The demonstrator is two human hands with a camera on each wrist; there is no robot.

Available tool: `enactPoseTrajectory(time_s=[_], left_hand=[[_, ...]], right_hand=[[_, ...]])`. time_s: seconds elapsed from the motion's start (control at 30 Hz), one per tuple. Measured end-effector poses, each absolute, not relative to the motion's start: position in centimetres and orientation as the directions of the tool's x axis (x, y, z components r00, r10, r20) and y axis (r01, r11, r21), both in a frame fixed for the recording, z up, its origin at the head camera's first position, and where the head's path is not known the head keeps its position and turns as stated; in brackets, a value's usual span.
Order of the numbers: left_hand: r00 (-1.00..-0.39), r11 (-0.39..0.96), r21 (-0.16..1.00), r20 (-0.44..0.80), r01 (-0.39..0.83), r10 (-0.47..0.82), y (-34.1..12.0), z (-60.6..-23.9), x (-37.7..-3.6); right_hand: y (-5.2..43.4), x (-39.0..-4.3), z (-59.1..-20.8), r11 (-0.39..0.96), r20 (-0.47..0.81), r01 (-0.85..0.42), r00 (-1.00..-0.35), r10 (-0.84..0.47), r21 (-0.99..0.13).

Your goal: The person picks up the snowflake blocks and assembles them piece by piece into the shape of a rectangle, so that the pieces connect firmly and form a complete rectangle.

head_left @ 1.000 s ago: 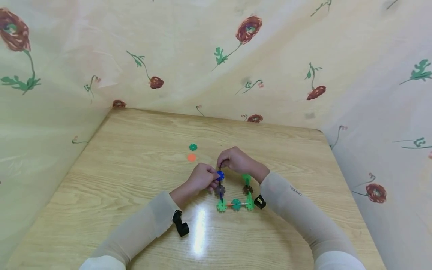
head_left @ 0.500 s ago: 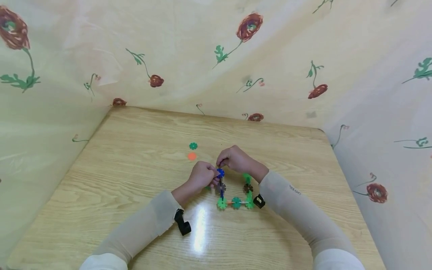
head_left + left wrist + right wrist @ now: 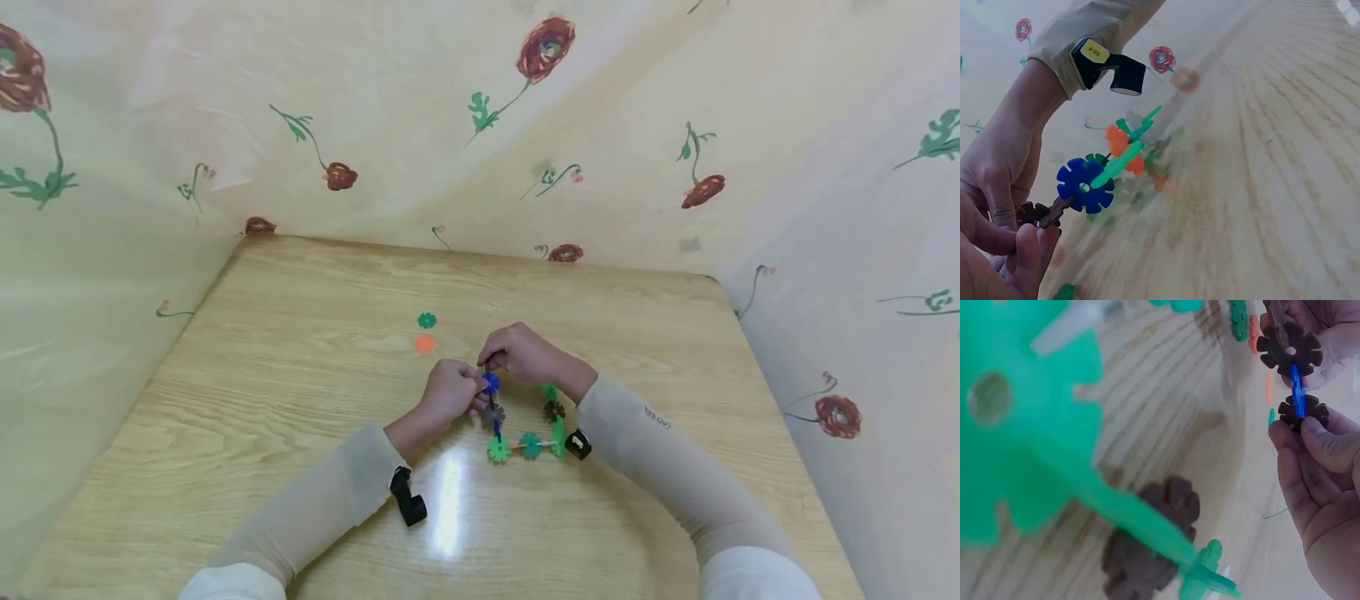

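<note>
Notched plastic discs are slotted edge to edge into a U-shaped chain, with a light green disc (image 3: 498, 450) at its near left corner. At the far end of its left side, my right hand (image 3: 521, 352) pinches a brown disc (image 3: 1317, 411) between thumb and fingers. Beside it my left hand (image 3: 452, 390) grips the chain next to a blue disc (image 3: 1085, 185), its fingertips at another brown disc (image 3: 1290, 350). The blue disc links the two brown ones. A teal disc (image 3: 530, 445) sits in the near side, and a dark brown disc (image 3: 553, 411) in the right side.
Two loose discs lie beyond my left hand on the wooden table (image 3: 300, 350): a green one (image 3: 427, 320) and an orange one (image 3: 424, 343). Flower-patterned sheeting (image 3: 420, 125) rises behind the table and along both sides.
Both hands keep their hold at the far end of the chain and barely move. The near side of the chain has shifted slightly right in the head view.
</note>
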State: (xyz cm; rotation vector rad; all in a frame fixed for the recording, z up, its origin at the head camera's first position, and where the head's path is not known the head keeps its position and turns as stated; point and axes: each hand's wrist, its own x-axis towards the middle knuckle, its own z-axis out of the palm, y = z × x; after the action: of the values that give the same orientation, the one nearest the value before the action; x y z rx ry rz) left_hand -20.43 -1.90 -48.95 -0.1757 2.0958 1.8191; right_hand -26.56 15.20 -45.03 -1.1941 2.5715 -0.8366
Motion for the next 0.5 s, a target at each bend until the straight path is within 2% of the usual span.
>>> enactPoseTrajectory(time_s=[0.23, 0.37, 0.5], left_hand=[[-0.925, 0.193, 0.927, -0.352, -0.323, 0.145, -2.1, -49.3, -20.0], [-0.923, 0.196, 0.929, -0.348, -0.315, 0.165, -2.2, -49.3, -20.3], [-0.912, 0.212, 0.925, -0.356, -0.314, 0.204, -2.3, -49.1, -20.2]], right_hand=[[15.0, -26.4, -44.8, 0.601, -0.066, -0.57, -0.693, -0.718, -0.56], [15.1, -26.5, -44.1, 0.646, -0.071, -0.513, -0.75, -0.658, -0.565], [15.1, -26.8, -43.6, 0.666, -0.075, -0.475, -0.78, -0.621, -0.575]])
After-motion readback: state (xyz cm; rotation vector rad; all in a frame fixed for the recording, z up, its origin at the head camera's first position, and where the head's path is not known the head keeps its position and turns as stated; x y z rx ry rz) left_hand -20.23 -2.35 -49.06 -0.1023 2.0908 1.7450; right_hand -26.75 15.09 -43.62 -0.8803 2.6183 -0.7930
